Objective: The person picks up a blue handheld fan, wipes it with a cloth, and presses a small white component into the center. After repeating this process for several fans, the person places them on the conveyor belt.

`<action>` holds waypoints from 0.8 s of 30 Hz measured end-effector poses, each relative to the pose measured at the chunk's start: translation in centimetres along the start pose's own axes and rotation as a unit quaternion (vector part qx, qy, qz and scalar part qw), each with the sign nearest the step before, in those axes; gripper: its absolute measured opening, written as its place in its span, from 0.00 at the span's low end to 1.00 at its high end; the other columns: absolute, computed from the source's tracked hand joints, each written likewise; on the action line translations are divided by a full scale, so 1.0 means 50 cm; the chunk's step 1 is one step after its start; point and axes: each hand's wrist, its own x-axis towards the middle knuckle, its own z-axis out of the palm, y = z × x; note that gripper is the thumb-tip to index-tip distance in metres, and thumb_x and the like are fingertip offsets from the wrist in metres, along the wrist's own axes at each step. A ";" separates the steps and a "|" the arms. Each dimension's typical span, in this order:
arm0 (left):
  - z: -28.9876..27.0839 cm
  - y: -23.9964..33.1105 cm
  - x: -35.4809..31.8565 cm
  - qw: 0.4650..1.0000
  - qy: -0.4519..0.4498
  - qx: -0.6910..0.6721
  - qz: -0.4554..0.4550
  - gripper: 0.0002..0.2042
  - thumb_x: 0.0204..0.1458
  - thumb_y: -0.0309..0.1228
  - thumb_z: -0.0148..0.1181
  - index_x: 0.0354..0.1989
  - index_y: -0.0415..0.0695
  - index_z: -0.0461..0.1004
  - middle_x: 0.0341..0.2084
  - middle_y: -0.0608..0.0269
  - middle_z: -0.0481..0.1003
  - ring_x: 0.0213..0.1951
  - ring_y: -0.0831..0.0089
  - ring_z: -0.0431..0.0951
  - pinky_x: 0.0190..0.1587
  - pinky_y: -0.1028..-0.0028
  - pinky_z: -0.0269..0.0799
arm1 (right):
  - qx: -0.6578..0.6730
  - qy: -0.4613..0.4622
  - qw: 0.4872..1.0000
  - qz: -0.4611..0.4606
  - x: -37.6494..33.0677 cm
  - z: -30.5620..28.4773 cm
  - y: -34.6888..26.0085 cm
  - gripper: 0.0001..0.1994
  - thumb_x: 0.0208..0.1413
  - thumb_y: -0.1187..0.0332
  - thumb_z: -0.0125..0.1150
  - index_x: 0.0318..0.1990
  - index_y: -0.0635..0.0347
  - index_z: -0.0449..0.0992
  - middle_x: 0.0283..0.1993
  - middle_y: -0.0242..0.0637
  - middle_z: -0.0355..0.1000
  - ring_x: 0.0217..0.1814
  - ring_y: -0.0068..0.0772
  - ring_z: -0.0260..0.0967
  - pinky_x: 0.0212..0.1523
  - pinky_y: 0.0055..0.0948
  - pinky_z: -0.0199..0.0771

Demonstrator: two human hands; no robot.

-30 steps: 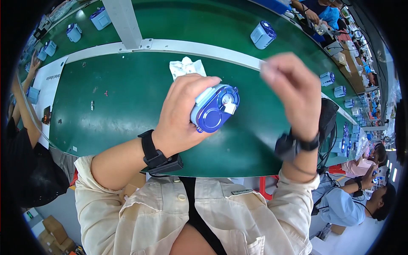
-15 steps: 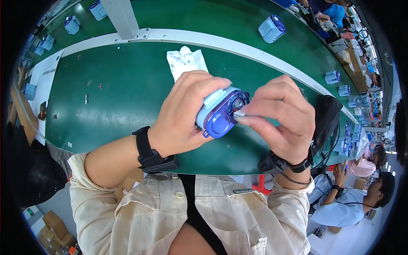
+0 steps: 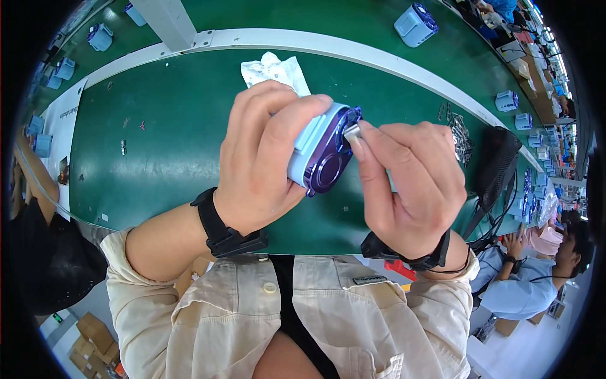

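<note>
My left hand (image 3: 260, 155) is wrapped round a light-blue plastic device (image 3: 304, 136) with a glossy purple end face, held tilted above the green table. The purple face, with its large round disc, is turned toward my right hand (image 3: 410, 183). Between thumb and forefinger that hand pinches a small silvery metal piece (image 3: 352, 131), flat and perhaps a clip. The piece is at the upper part of the purple face, by the round recess there. My fingertips cover part of it, so whether it touches the recess I cannot tell.
A crumpled white plastic bag (image 3: 278, 69) lies beyond my left hand. Several small metal parts (image 3: 463, 139) are heaped beside a black mesh pouch (image 3: 495, 158). Behind a white rail (image 3: 284, 39) stand similar blue devices (image 3: 416, 25). Co-workers sit at right (image 3: 517, 290) and left (image 3: 50, 265).
The device has tilted, its purple face now turned more toward the right and darker in the light. My right hand has turned, showing more of the metal piece.
</note>
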 end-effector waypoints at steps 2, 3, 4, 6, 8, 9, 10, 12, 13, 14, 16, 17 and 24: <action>0.000 -0.001 -0.001 1.000 -0.004 0.008 -0.002 0.32 0.33 0.21 0.68 0.53 0.45 0.69 0.41 0.55 0.68 0.45 0.52 0.70 0.45 0.61 0.70 | -0.030 -0.012 0.999 0.004 -0.002 0.004 -0.010 0.09 0.42 0.81 0.67 0.35 0.70 0.79 0.29 0.40 0.73 0.25 0.36 0.66 0.28 0.30 0.61; -0.001 -0.001 -0.002 1.000 -0.005 0.017 -0.004 0.32 0.33 0.20 0.68 0.54 0.45 0.68 0.42 0.55 0.68 0.45 0.52 0.70 0.45 0.61 0.70 | -0.030 -0.012 0.999 0.007 -0.003 0.005 -0.013 0.09 0.42 0.81 0.67 0.35 0.70 0.79 0.29 0.40 0.73 0.25 0.36 0.66 0.28 0.30 0.61; -0.001 -0.002 -0.003 1.000 -0.006 0.026 -0.005 0.32 0.33 0.20 0.68 0.54 0.45 0.68 0.42 0.55 0.68 0.45 0.51 0.70 0.45 0.61 0.70 | -0.040 -0.019 0.999 0.005 -0.005 0.006 -0.015 0.10 0.42 0.81 0.67 0.35 0.70 0.79 0.29 0.40 0.72 0.25 0.36 0.66 0.28 0.30 0.61; 0.000 -0.001 -0.005 1.000 -0.007 0.026 -0.005 0.33 0.33 0.20 0.68 0.54 0.45 0.68 0.43 0.54 0.68 0.46 0.51 0.70 0.45 0.61 0.70 | -0.059 -0.032 0.998 0.000 -0.007 0.008 -0.018 0.12 0.41 0.81 0.67 0.37 0.70 0.78 0.29 0.39 0.72 0.24 0.35 0.66 0.28 0.31 0.60; 0.003 -0.001 -0.006 1.000 -0.002 0.027 -0.005 0.33 0.33 0.21 0.69 0.54 0.45 0.68 0.44 0.54 0.67 0.46 0.51 0.70 0.46 0.60 0.69 | -0.062 -0.017 0.998 -0.002 -0.013 0.018 -0.017 0.13 0.40 0.80 0.67 0.37 0.70 0.78 0.30 0.39 0.72 0.24 0.35 0.66 0.28 0.31 0.60; 0.004 -0.001 -0.006 1.000 -0.004 0.027 -0.003 0.33 0.33 0.21 0.69 0.54 0.45 0.68 0.44 0.54 0.67 0.46 0.51 0.70 0.46 0.60 0.69 | -0.066 -0.002 0.998 -0.008 -0.015 0.024 -0.015 0.13 0.40 0.80 0.68 0.38 0.70 0.78 0.30 0.39 0.72 0.24 0.35 0.66 0.28 0.31 0.60; 0.005 -0.001 -0.006 1.000 0.003 0.023 -0.007 0.33 0.33 0.21 0.69 0.54 0.45 0.68 0.44 0.54 0.67 0.47 0.51 0.70 0.46 0.60 0.69 | -0.070 0.013 0.997 -0.013 -0.016 0.027 -0.014 0.14 0.40 0.80 0.68 0.39 0.70 0.78 0.30 0.39 0.72 0.24 0.35 0.66 0.29 0.31 0.60; 0.007 -0.002 -0.006 1.000 0.017 0.015 -0.014 0.33 0.34 0.21 0.70 0.55 0.45 0.67 0.44 0.54 0.67 0.47 0.50 0.69 0.47 0.59 0.69 | -0.062 0.009 0.998 -0.019 -0.013 0.020 -0.009 0.14 0.40 0.80 0.68 0.39 0.70 0.78 0.30 0.39 0.72 0.24 0.35 0.66 0.28 0.31 0.60; 0.007 -0.002 -0.007 1.000 0.015 0.016 -0.013 0.33 0.34 0.21 0.70 0.55 0.45 0.67 0.44 0.54 0.67 0.47 0.50 0.69 0.47 0.59 0.69 | -0.053 0.002 0.998 -0.026 -0.011 0.013 -0.006 0.15 0.40 0.79 0.68 0.39 0.69 0.78 0.30 0.39 0.72 0.24 0.35 0.66 0.28 0.31 0.60; 0.007 -0.002 -0.008 1.000 0.015 0.016 -0.009 0.32 0.35 0.21 0.70 0.55 0.45 0.67 0.44 0.54 0.67 0.48 0.50 0.69 0.48 0.59 0.69 | -0.044 -0.005 0.998 -0.034 -0.010 0.009 -0.004 0.15 0.40 0.79 0.68 0.40 0.69 0.78 0.30 0.39 0.72 0.24 0.35 0.66 0.28 0.31 0.60; 0.006 -0.003 -0.009 1.000 0.014 0.017 -0.003 0.32 0.35 0.22 0.70 0.55 0.45 0.67 0.45 0.54 0.67 0.49 0.50 0.69 0.48 0.59 0.68 | -0.050 -0.002 0.998 -0.040 -0.009 0.007 0.000 0.15 0.40 0.79 0.69 0.40 0.69 0.78 0.31 0.39 0.72 0.24 0.35 0.66 0.28 0.31 0.60; 0.006 -0.004 -0.008 1.000 0.012 0.017 -0.002 0.32 0.35 0.22 0.70 0.55 0.45 0.67 0.45 0.54 0.67 0.49 0.50 0.69 0.48 0.59 0.68 | -0.056 -0.001 0.997 -0.048 -0.009 0.007 0.001 0.15 0.40 0.78 0.69 0.39 0.69 0.78 0.31 0.38 0.72 0.24 0.34 0.66 0.28 0.31 0.60; 0.000 -0.006 -0.004 0.998 0.010 0.065 0.015 0.33 0.33 0.20 0.69 0.54 0.45 0.67 0.45 0.55 0.67 0.49 0.50 0.69 0.49 0.59 0.68 | -0.090 0.012 0.994 -0.066 -0.011 0.018 0.006 0.16 0.38 0.78 0.69 0.39 0.68 0.78 0.31 0.37 0.73 0.24 0.34 0.66 0.29 0.32 0.60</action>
